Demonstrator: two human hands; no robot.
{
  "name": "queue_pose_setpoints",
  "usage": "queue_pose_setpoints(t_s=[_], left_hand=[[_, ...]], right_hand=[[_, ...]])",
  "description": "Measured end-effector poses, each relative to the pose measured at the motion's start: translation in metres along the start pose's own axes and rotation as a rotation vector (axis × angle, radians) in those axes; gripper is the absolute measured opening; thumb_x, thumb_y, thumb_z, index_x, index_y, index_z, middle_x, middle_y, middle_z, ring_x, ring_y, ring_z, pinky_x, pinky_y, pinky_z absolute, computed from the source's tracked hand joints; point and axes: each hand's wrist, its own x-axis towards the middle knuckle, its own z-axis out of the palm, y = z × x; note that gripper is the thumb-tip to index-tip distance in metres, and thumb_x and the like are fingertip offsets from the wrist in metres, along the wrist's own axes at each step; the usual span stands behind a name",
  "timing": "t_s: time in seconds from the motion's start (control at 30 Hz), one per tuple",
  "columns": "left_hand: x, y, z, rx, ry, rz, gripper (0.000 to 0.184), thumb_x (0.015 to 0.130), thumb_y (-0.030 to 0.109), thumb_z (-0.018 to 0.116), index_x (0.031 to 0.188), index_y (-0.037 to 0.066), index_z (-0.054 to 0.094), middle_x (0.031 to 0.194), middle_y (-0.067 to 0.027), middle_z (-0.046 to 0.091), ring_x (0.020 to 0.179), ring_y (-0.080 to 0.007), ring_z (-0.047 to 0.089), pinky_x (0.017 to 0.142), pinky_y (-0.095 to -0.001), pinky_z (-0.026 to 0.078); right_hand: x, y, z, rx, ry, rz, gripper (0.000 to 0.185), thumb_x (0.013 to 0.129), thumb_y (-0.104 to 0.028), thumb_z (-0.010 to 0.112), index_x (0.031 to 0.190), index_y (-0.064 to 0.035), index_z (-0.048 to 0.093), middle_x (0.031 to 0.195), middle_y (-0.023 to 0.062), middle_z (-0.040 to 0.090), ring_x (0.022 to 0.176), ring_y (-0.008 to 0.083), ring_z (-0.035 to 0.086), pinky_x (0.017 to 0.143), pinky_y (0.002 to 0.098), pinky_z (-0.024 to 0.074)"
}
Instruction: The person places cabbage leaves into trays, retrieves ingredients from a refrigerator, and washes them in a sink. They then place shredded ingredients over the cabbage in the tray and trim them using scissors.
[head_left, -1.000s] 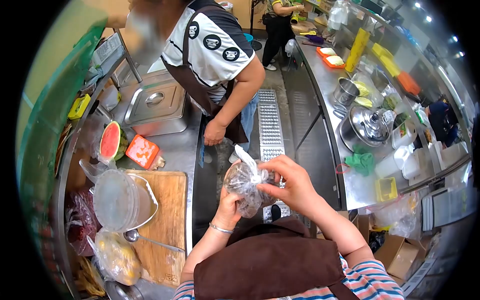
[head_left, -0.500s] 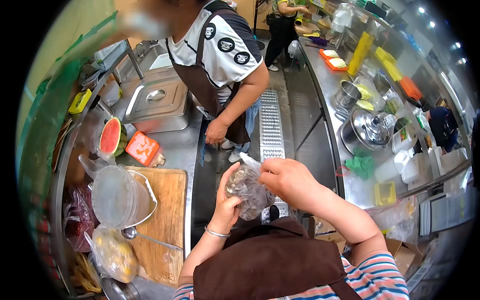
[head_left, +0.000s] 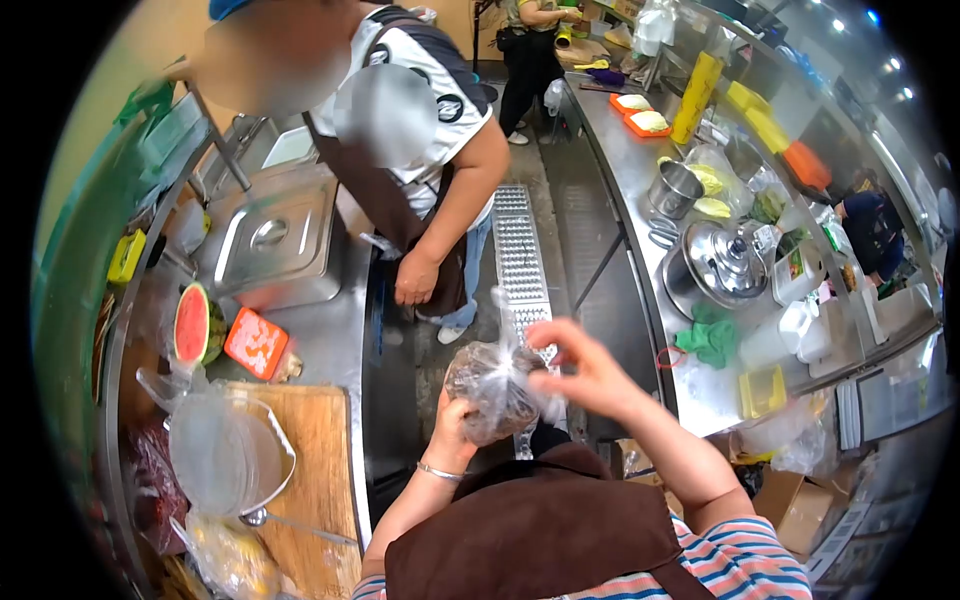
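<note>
A clear plastic bag (head_left: pixel 490 395) with dark contents is held in front of my apron, its gathered neck pointing up. My left hand (head_left: pixel 452 425) is wrapped round the bag's left side and underside, a bracelet on the wrist. At the bag's right side is my right hand (head_left: pixel 580 372), its thumb and fingers apart beside the gathered neck. Whether its fingertips touch the plastic is unclear.
A co-worker (head_left: pixel 430 180) stands ahead on the left. On the left counter are a wooden board (head_left: pixel 320 440), a plastic bucket (head_left: pixel 225 450), a cut watermelon (head_left: pixel 198 325) and a lidded steel pan (head_left: pixel 275 240). A steel pot (head_left: pixel 720 262) stands on the right counter.
My right hand has opened from its pinch at the bag's neck. The bag has turned a little in my left hand. The view has shifted, and the co-worker leans nearer.
</note>
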Motion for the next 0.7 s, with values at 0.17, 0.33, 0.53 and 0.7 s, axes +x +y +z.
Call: queue_pose_setpoints(t_s=[0.17,0.33,0.53,0.7], left_hand=[[0.056,-0.017,0.017,0.216,-0.036,-0.019,0.076,0.063,0.001,0.049,0.137,0.004,0.036,0.131,-0.014,0.049,0.121,-0.0271,0.05,0.104,-0.0392,0.04],[0.124,-0.04,0.046,0.219,-0.003,-0.084,0.072,0.076,0.012,0.052,0.144,0.008,0.03,0.137,-0.0146,0.045,0.126,-0.0287,0.045,0.106,-0.0427,0.037],[0.221,-0.089,0.085,0.101,-0.367,-0.256,0.071,0.086,0.027,0.064,0.146,0.014,0.027,0.134,-0.0096,0.046,0.122,-0.0227,0.047,0.103,-0.0389,0.039],[0.308,-0.111,0.128,0.269,-0.273,-0.404,0.062,0.085,0.016,0.064,0.139,0.007,0.035,0.123,-0.0092,0.055,0.11,-0.0211,0.057,0.095,-0.0356,0.048]], right_hand=[[0.022,0.043,-0.015,-0.219,0.073,-0.15,0.014,0.079,-0.012,0.067,0.087,-0.0056,0.057,0.085,0.0117,0.059,0.078,0.0238,0.059,0.069,0.0315,0.0472],[0.049,0.064,-0.082,0.517,0.209,0.142,0.011,0.084,-0.003,0.06,0.093,-0.0048,0.055,0.077,0.001,0.06,0.065,0.0092,0.056,0.058,0.0224,0.0452],[0.083,0.107,-0.149,0.741,0.426,0.166,0.009,0.088,0.0,0.056,0.094,-0.0055,0.052,0.08,0.0021,0.06,0.063,0.0063,0.053,0.055,0.019,0.0426],[0.094,0.104,-0.204,0.507,0.492,0.064,0.018,0.088,0.004,0.053,0.104,-0.0036,0.053,0.101,0.0058,0.061,0.086,0.01,0.056,0.075,0.0224,0.046]])
